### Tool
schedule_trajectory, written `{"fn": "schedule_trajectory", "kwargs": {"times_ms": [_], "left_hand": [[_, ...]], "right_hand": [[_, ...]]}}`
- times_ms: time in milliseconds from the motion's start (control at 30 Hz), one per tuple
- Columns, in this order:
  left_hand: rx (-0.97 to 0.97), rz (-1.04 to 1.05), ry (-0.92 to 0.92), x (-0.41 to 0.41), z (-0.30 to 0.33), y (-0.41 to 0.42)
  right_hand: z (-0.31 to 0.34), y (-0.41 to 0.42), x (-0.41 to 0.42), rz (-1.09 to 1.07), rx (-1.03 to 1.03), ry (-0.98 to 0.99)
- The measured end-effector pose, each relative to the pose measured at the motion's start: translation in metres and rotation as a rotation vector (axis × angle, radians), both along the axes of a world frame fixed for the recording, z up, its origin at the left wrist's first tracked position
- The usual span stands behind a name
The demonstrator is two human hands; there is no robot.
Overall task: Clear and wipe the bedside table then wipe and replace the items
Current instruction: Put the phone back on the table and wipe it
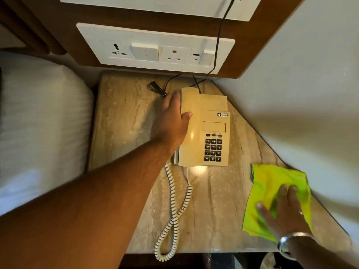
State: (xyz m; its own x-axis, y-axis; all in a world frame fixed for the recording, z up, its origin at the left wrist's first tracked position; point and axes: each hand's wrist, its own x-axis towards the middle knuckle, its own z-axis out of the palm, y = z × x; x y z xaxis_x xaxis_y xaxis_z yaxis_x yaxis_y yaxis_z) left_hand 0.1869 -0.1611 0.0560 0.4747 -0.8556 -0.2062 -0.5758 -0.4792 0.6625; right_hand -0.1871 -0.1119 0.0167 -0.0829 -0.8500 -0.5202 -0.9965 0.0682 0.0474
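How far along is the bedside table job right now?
Done: only the phone remains on the table, so other items seem cleared or not yet returned. In hand: the left hand grips the phone's handset side, while the right hand presses the cloth flat on the table's right part. Left: whether the table is fully wiped can't be told.

A white plastic socket-and-switch panel sits on a brown wooden wall board. A plain white wall runs right; white bedding lies left.
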Motion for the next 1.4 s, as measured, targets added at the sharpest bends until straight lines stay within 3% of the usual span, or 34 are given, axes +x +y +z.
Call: {"fn": "schedule_trajectory", "kwargs": {"times_ms": [67, 167, 300, 367, 467, 567, 700, 800, 933, 1033, 1133, 1267, 1400], "left_hand": [[-0.027, -0.172, -0.155, -0.003, -0.004, 0.000], [0.044, -0.280, -0.200, -0.007, -0.023, 0.003], [-0.018, -0.252, -0.221, -0.012, -0.035, 0.007], [-0.052, -0.249, -0.201, -0.013, -0.037, 0.007], [-0.116, -0.276, -0.159, -0.012, -0.040, 0.008], [-0.118, -0.281, -0.156, -0.011, -0.041, 0.008], [-0.077, -0.309, -0.188, -0.009, -0.036, 0.007], [-0.042, -0.330, -0.220, -0.007, -0.032, 0.007], [-0.029, -0.350, -0.231, -0.005, -0.032, 0.008], [-0.066, -0.348, -0.210, -0.004, -0.035, 0.009], [-0.107, -0.354, -0.181, -0.003, -0.038, 0.009], [-0.127, -0.360, -0.165, -0.003, -0.040, 0.009], [-0.103, -0.359, -0.189, -0.001, -0.037, 0.009]], "right_hand": [[-0.018, 0.015, -0.006, 0.043, -0.021, -0.019], [-0.029, 0.007, 0.019, 0.085, -0.126, -0.127], [0.004, -0.038, 0.072, -0.086, -0.435, -0.543], [0.022, -0.069, 0.103, 0.017, -0.513, -0.742], [0.030, -0.116, 0.156, 0.258, -0.381, -0.894], [0.018, -0.165, 0.209, 0.488, -0.282, -0.666], [0.018, -0.196, 0.255, 0.512, -0.295, -0.265], [0.031, -0.161, 0.247, 0.572, -0.211, -0.253], [0.034, -0.067, 0.192, 0.939, -0.325, -0.309], [0.020, -0.039, 0.165, 0.903, -0.107, -0.256], [0.015, -0.062, 0.184, 0.786, -0.139, -0.145], [0.018, -0.157, 0.244, 0.668, -0.143, -0.115], [0.016, -0.181, 0.256, 0.703, -0.105, -0.129]]}}
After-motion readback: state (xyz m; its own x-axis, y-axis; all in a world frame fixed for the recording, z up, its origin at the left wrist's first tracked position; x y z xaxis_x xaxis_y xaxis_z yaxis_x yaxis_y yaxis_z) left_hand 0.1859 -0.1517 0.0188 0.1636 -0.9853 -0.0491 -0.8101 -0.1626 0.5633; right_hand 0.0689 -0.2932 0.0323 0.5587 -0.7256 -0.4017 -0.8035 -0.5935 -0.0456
